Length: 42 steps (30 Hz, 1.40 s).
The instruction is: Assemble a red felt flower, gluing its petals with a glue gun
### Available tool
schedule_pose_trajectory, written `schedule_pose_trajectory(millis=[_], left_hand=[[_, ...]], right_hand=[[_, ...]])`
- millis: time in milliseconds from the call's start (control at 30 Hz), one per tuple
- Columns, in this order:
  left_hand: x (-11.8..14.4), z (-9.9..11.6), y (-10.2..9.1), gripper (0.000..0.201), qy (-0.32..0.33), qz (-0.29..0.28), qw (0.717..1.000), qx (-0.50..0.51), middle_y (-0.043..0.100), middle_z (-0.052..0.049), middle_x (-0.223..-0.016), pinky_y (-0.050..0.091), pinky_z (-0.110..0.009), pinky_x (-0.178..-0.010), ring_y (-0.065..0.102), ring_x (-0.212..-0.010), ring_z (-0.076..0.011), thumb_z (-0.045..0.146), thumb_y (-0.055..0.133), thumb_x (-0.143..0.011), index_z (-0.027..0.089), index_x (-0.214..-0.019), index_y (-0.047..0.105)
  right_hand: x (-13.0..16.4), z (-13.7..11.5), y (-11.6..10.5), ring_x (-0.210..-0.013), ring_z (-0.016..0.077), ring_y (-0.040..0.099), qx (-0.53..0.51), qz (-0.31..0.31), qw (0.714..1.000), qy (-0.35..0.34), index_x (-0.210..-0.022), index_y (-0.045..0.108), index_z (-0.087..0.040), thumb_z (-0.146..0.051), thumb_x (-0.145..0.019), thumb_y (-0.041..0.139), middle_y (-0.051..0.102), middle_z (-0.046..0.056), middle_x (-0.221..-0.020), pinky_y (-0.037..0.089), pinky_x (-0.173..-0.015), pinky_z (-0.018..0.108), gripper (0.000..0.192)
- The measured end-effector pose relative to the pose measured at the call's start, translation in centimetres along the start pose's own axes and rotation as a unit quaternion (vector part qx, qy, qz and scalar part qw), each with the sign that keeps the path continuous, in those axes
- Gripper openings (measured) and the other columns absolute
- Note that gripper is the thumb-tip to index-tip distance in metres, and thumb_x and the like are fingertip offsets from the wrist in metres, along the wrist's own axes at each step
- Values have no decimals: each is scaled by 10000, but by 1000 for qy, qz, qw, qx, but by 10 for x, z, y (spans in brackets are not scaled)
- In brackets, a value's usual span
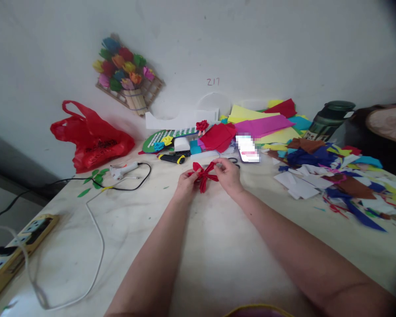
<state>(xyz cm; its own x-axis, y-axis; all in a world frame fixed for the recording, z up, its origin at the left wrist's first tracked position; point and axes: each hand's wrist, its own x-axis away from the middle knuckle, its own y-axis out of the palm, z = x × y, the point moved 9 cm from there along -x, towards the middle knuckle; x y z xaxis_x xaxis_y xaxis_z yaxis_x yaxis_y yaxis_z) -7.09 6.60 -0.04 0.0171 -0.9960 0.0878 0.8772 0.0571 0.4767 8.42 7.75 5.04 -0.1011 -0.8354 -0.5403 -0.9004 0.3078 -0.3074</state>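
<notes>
Two forearms reach out, left hand (pixel 186 181) and right hand (pixel 229 175) both pinching one red folded paper piece (pixel 203 174) just above the table (pixel 198 246), one glue gun (pixel 123 169) beyond, one red bag (pixel 90 138) farthest.

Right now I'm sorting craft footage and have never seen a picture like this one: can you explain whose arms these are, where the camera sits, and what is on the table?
There is no machine here. The camera is worn on a person's head and looks forward and down, so the two bare arms reaching in from the bottom edge are that person's own. The left hand and right hand together hold a small red folded paper piece above a pale table. To the right lies a heap of coloured paper scraps, with a dark green bottle behind it. To the left are a red plastic bag, a white glue gun with its cable, and a power strip. A paper flower bouquet hangs on the wall.
</notes>
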Motion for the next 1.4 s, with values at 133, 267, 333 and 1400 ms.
schedule_pose_trajectory(millis=[133, 267, 333, 1400], left_hand=[[-2, -1, -4, 436, 2, 6, 1000, -26, 597, -10, -575, 399, -241, -468, 525, -476, -116, 363, 853, -467, 116, -755, 637], [-4, 0, -5, 440, 9, 4, 999, -32, 609, -19, -602, 412, -241, -486, 550, -506, -125, 371, 842, -482, 115, -778, 643], [-4, 0, -5, 429, 11, 3, 999, -32, 613, -22, -606, 413, -238, -491, 556, -512, -125, 365, 837, -489, 114, -777, 643], [-8, 6, -17, 339, 79, 90, 987, -108, 567, 11, -539, 370, -226, -514, 509, -510, -112, 428, 772, -570, 139, -655, 618]], right_hand=[[3, -30, -5, -981, 203, 624, 123, -4, 982, -141, -835, 674, -219, -138, -785, 496, 657, 69, -1097, 504, -816, 323, 202], [6, -39, -2, -1023, 224, 606, 182, -12, 963, -198, -841, 682, -216, -132, -794, 520, 645, 76, -1139, 501, -853, 358, 188], [8, -40, 0, -1025, 224, 601, 194, -18, 957, -216, -838, 681, -216, -135, -807, 518, 645, 74, -1140, 499, -855, 361, 185], [7, -34, 23, -798, 192, 584, 228, -122, 956, -136, -818, 640, -191, -226, -881, 485, 676, 59, -815, 384, -649, 285, 172]])
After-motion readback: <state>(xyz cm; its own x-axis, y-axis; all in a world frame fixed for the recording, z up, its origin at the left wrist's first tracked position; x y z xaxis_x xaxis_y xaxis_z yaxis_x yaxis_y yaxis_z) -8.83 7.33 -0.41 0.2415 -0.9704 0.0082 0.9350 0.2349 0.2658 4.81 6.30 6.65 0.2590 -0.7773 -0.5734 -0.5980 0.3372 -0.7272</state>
